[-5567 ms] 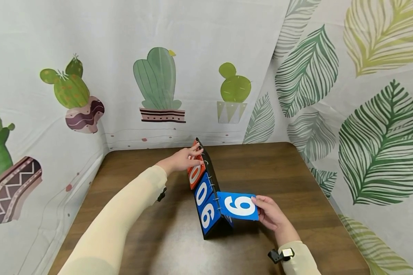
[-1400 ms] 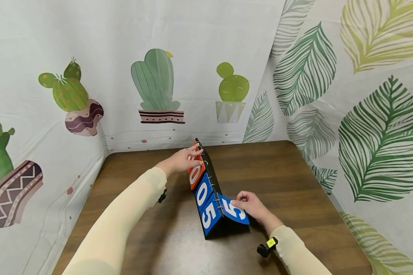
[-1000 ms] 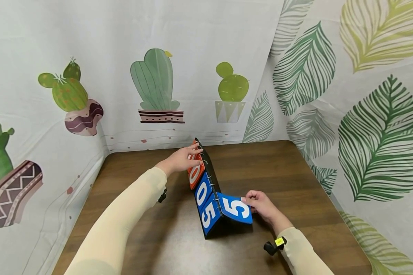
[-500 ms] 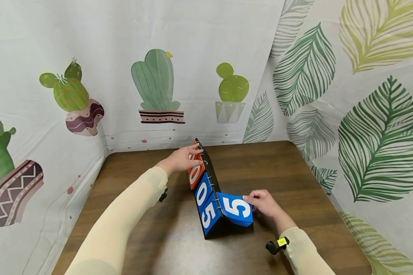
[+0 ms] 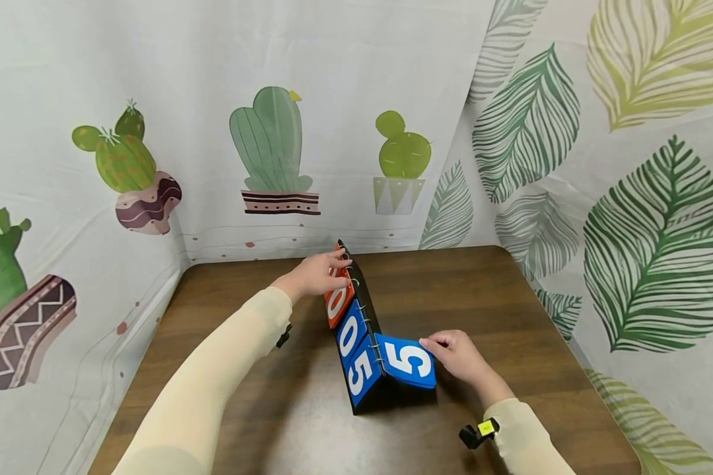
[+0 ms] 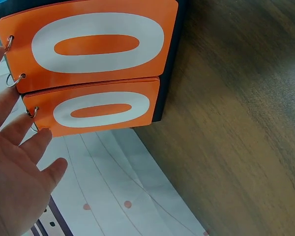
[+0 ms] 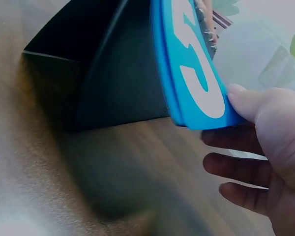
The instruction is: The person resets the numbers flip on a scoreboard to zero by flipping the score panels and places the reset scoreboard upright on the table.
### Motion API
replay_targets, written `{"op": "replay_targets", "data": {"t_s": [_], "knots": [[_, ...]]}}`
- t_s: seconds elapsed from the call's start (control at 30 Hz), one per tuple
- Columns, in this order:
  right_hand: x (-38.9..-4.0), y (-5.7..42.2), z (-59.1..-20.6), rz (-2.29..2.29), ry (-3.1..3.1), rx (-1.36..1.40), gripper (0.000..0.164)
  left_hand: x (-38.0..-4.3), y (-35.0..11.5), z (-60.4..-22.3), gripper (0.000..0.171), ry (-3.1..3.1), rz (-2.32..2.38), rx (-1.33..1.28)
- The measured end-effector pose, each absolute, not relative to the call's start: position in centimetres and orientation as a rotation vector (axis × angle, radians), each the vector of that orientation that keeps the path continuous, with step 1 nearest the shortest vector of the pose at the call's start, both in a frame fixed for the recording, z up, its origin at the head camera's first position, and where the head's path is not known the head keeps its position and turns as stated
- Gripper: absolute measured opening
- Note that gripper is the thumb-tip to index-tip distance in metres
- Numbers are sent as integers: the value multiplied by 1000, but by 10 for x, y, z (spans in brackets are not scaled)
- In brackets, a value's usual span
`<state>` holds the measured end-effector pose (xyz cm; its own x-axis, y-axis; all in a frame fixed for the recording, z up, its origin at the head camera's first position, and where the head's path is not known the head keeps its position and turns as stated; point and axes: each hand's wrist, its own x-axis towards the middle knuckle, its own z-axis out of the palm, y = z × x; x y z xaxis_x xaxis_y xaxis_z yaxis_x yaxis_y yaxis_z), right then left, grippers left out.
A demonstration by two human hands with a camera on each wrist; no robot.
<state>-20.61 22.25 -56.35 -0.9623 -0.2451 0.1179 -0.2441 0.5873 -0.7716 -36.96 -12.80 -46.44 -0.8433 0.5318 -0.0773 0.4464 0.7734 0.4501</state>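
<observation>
A tabletop flip scoreboard (image 5: 362, 316) stands like a tent on the table, its rings along the top ridge. Red cards (image 6: 98, 44) marked 0 hang on its far half. On the near half the blue cards read 0 (image 5: 348, 335) and 5 (image 5: 360, 374). My left hand (image 5: 313, 274) rests on the ridge by the red cards, fingers spread and touching the rings. Between thumb and fingers my right hand (image 5: 460, 356) pinches the outer edge of several blue cards (image 7: 201, 83), folded over to the right side, a 5 on top. Its lower fingers lie below the cards.
The brown wooden table (image 5: 451, 284) extends around the scoreboard. Behind it hangs a white curtain (image 5: 344, 59) printed with cacti, and leaf-patterned cloth (image 5: 570, 231) on the right. A small black device (image 5: 478, 432) sits at my right wrist.
Some seconds ago the near blue card read 6; now it reads 5. My right hand has turned blue cards over to the right and still holds them. The left hand stays put.
</observation>
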Motion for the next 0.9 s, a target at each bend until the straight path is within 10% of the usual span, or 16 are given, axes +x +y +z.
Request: {"op": "replay_targets", "data": {"t_s": [0.9], "knots": [[-187, 219, -562, -1427, 2694, -310, 30, -365, -121, -484, 55, 2844, 795, 846]]}}
